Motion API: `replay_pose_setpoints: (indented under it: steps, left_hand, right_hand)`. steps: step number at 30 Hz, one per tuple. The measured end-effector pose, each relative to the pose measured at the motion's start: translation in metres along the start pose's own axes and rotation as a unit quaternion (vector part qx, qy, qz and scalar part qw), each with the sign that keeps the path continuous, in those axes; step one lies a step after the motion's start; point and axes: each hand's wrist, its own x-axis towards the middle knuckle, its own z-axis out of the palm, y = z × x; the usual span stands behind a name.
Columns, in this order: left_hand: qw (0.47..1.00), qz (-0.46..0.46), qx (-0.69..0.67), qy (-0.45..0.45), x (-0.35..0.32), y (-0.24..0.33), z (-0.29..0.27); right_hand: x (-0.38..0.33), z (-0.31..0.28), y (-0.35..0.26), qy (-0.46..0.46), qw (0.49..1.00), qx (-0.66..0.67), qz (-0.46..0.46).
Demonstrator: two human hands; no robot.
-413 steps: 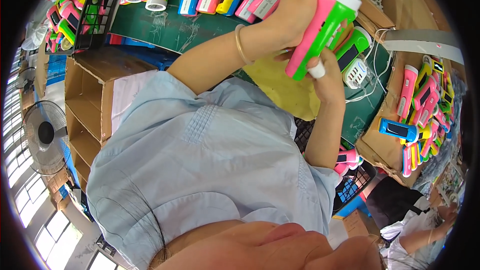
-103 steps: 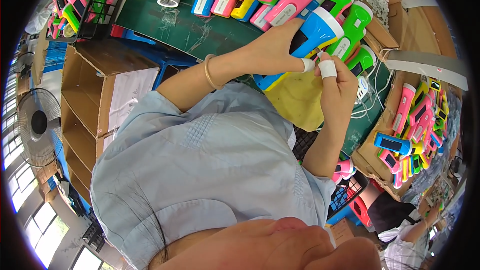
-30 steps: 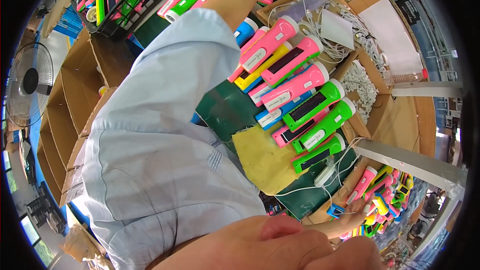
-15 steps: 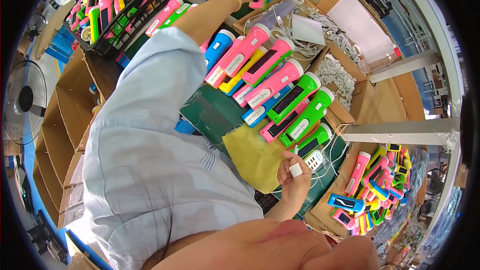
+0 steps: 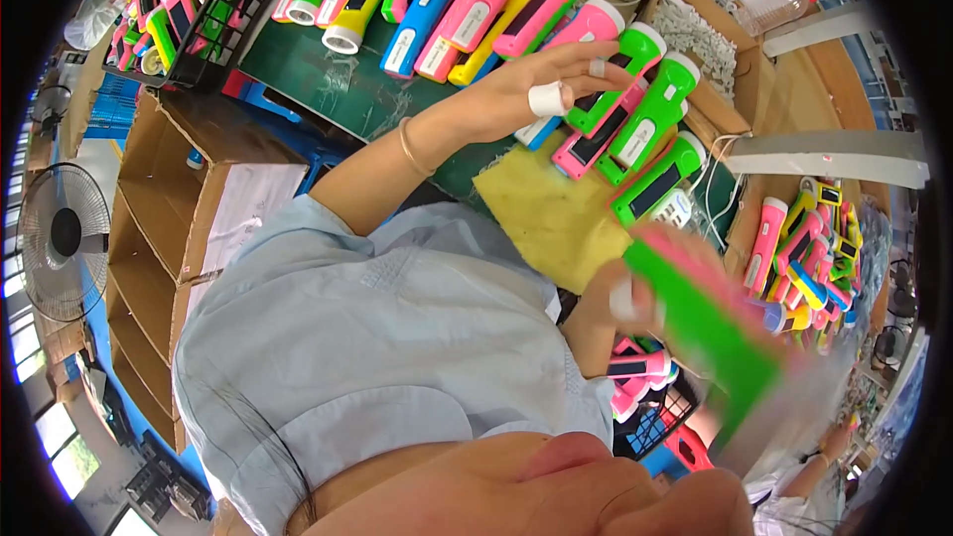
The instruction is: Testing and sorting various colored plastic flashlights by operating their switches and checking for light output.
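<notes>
Gripping a motion-blurred green-and-pink flashlight [image 5: 710, 323] with the right hand [image 5: 617, 298], right of centre and low in the frame.
Holding the left hand [image 5: 526, 94] open, with fingers outstretched, over the lined-up flashlights [image 5: 645, 129] at upper centre, perhaps touching one. Working at a green table [image 5: 288, 60], with a yellow cloth [image 5: 551, 218] at mid-frame, a black crate [image 5: 213, 40] of flashlights at upper left and a fan [image 5: 65, 233] at far left.

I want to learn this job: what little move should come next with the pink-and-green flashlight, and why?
Probably bring the pink-and-green flashlight back over the yellow cloth, toward the left hand: the right hand holds it off to the side, while the left hand looks open and empty.
</notes>
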Motion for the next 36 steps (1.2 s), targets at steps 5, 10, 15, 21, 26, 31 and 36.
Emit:
replay_pose_setpoints:
  steps: [5, 10, 15, 21, 26, 31, 36]
  left_hand:
    - [0.982, -0.143, -0.102, 0.064, -0.015, -0.017, 0.035]
    - [0.958, -0.178, -0.205, 0.089, -0.012, -0.013, 0.040]
    - [0.967, -0.022, 0.255, 0.013, -0.034, 0.006, 0.046]
    - [0.930, -0.042, 0.354, -0.087, -0.051, 0.008, 0.036]
    - [0.962, -0.248, 0.069, 0.095, -0.055, -0.006, 0.040]
    - [0.942, -0.265, -0.150, 0.140, -0.022, -0.008, 0.039]
    - [0.899, -0.324, -0.240, 0.170, -0.013, -0.009, 0.035]
  right_hand:
    - [-0.043, 0.024, 0.003, -0.013, 0.908, 0.163, 0.386]
    - [-0.054, 0.009, 0.009, -0.077, 0.937, 0.051, 0.338]
    - [-0.062, -0.019, 0.029, -0.039, 0.895, 0.104, 0.432]
    - [-0.057, -0.017, 0.033, -0.068, 0.913, 0.034, 0.402]
    - [-0.067, -0.018, 0.044, -0.037, 0.893, 0.021, 0.448]
    - [-0.068, -0.016, 0.039, -0.039, 0.890, 0.005, 0.455]
    - [-0.071, -0.013, 0.035, -0.027, 0.904, 0.019, 0.426]
